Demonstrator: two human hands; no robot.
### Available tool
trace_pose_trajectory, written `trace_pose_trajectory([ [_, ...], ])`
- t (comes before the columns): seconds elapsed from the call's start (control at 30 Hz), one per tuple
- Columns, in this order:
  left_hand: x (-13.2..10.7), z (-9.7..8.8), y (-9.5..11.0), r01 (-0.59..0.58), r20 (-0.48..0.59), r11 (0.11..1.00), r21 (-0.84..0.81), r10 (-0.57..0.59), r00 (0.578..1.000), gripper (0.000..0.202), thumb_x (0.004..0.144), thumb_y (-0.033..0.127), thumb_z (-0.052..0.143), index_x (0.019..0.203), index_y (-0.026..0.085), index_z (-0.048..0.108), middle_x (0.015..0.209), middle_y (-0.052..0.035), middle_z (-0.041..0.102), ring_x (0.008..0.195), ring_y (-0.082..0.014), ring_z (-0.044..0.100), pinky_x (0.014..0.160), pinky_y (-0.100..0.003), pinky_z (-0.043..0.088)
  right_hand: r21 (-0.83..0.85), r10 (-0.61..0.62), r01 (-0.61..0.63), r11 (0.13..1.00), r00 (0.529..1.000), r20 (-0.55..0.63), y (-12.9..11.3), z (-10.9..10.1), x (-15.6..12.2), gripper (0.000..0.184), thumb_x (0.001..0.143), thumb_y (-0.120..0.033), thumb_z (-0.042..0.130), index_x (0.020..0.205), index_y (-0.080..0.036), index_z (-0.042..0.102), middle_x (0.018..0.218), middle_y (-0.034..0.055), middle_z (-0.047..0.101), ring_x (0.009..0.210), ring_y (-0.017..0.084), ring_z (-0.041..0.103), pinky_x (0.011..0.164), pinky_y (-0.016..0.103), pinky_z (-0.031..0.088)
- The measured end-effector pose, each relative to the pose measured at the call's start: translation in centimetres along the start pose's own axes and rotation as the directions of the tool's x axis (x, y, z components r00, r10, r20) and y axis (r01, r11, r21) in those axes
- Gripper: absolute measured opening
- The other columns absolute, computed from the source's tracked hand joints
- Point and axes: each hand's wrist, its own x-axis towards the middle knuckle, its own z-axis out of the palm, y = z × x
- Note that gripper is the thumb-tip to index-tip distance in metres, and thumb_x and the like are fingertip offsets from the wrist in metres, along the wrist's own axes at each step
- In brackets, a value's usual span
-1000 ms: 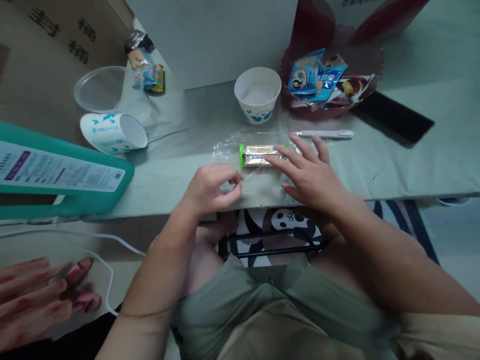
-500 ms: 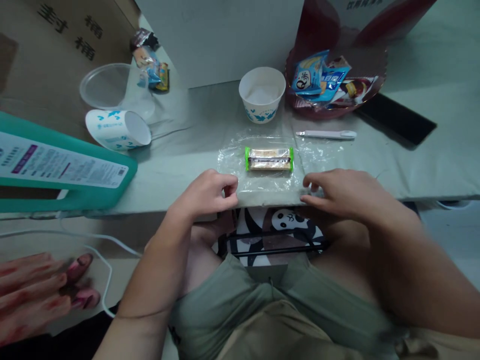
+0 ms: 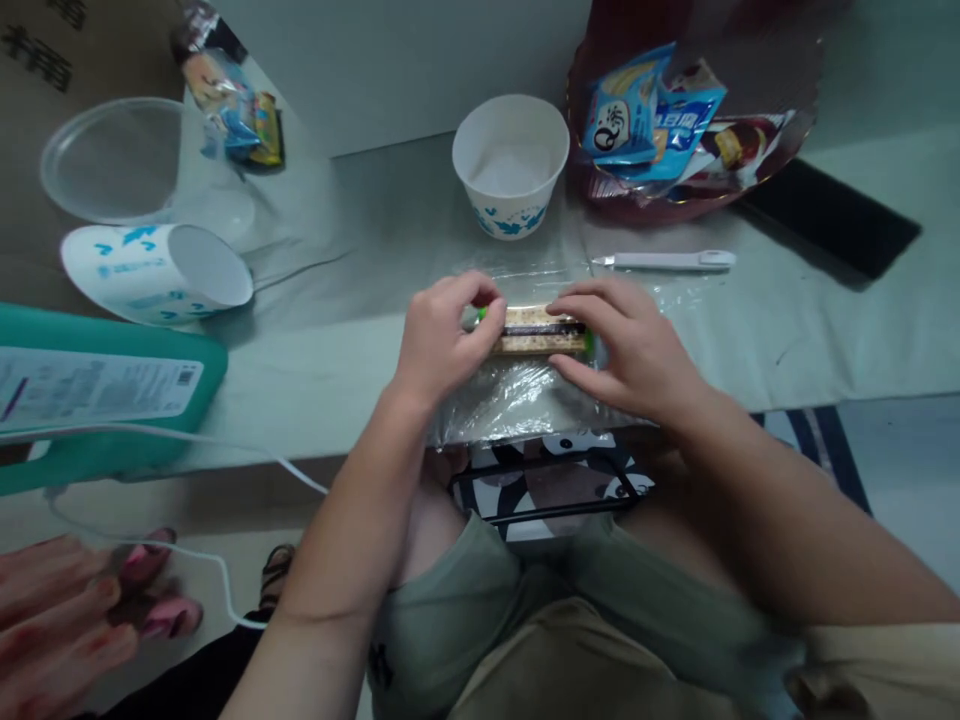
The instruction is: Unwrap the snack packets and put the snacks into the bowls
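A wrapped biscuit bar (image 3: 534, 329) with green ends lies on a clear plastic film (image 3: 501, 400) near the table's front edge. My left hand (image 3: 454, 335) is closed at its left end, thumb and index finger pinching there and hiding most of that green tip. My right hand (image 3: 626, 345) straddles the right half, with fingertips at the upper edge and thumb at the lower edge. Behind the bar lies a white pen-like cutter (image 3: 667, 261), its thin tip pointing left. A white paper cup (image 3: 511, 170) with blue leaf prints stands upright beyond the film.
Right of the cup, a dark red bowl (image 3: 697, 200) holds several snack packets, beside a black phone (image 3: 832, 225). On the left are a tipped paper cup (image 3: 150, 270), a clear plastic tub (image 3: 112, 160), snack wrappers (image 3: 232, 105) and a green jug (image 3: 112, 400). A white cable (image 3: 225, 440) crosses below.
Both hands have moved forward from the table edge onto the biscuit bar, the left at its left end and the right around its right half. The view has shifted closer.
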Motion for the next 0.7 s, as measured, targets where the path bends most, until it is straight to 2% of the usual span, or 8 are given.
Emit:
trace_pose_trajectory([
  [0.07,0.9,0.7,-0.8,0.006,0.059,0.999,0.038,-0.008,0.998,0.019,0.095,0.032,0.051,0.091,0.023,0.068,0.094,-0.0032,0.077,0.093,-0.0201,0.069,0.090,-0.035,0.054,-0.043,-0.044,0.047,0.998,0.997,0.063,0.4,0.9,0.7,0.044,0.089,-0.034,0.064,0.132,-0.025,0.062,0.135,0.0136,0.067,0.122,0.033,0.062,0.103,0.048,0.046],
  [0.17,1.7,1.0,-1.9,0.084,0.111,0.996,0.001,-0.084,0.990,0.034,0.103,0.036,0.039,0.103,0.023,0.070,0.106,-0.0053,0.078,0.104,-0.0220,0.071,0.096,-0.037,0.053,-0.135,-0.012,0.034,0.990,0.986,0.163,0.8,1.5,1.5,0.054,0.087,-0.028,0.067,0.140,-0.025,0.056,0.141,0.0139,0.065,0.127,0.035,0.060,0.107,0.052,0.043],
  [0.27,1.8,1.1,-2.7,0.123,0.126,0.991,-0.049,-0.116,0.985,0.041,0.106,0.038,0.032,0.107,0.024,0.071,0.113,-0.0055,0.078,0.112,-0.0221,0.070,0.101,-0.037,0.052,-0.162,0.045,-0.006,0.987,0.971,0.234,1.1,1.6,1.8,0.055,0.084,-0.025,0.069,0.138,-0.024,0.057,0.135,0.0135,0.069,0.122,0.035,0.063,0.103,0.052,0.045],
  [0.33,1.7,1.1,-3.0,0.122,0.126,0.990,-0.064,-0.113,0.985,0.042,0.106,0.039,0.032,0.108,0.025,0.071,0.114,-0.0052,0.078,0.114,-0.0221,0.070,0.103,-0.038,0.052,-0.145,0.055,-0.021,0.989,0.969,0.240,1.3,1.6,1.7,0.051,0.085,-0.024,0.069,0.136,-0.024,0.058,0.132,0.0123,0.071,0.119,0.034,0.065,0.100,0.050,0.047],
  [0.53,1.6,1.3,-3.4,0.106,0.118,0.994,-0.033,-0.102,0.988,0.043,0.105,0.041,0.031,0.106,0.025,0.071,0.115,-0.0071,0.079,0.114,-0.0249,0.070,0.105,-0.044,0.051,-0.054,0.003,0.005,0.999,0.989,0.145,1.6,1.0,0.6,0.048,0.087,-0.023,0.067,0.134,-0.024,0.059,0.134,0.0117,0.072,0.121,0.032,0.066,0.102,0.048,0.048],
  [0.7,1.8,1.8,-3.4,0.091,0.100,0.996,-0.003,-0.091,0.991,0.046,0.104,0.042,0.029,0.102,0.023,0.072,0.113,-0.0096,0.079,0.111,-0.0264,0.070,0.103,-0.047,0.052,-0.058,0.016,-0.018,0.998,0.999,-0.042,1.6,-1.0,-0.6,0.047,0.087,-0.029,0.066,0.133,-0.024,0.059,0.128,0.0125,0.073,0.115,0.032,0.068,0.098,0.049,0.051],
])
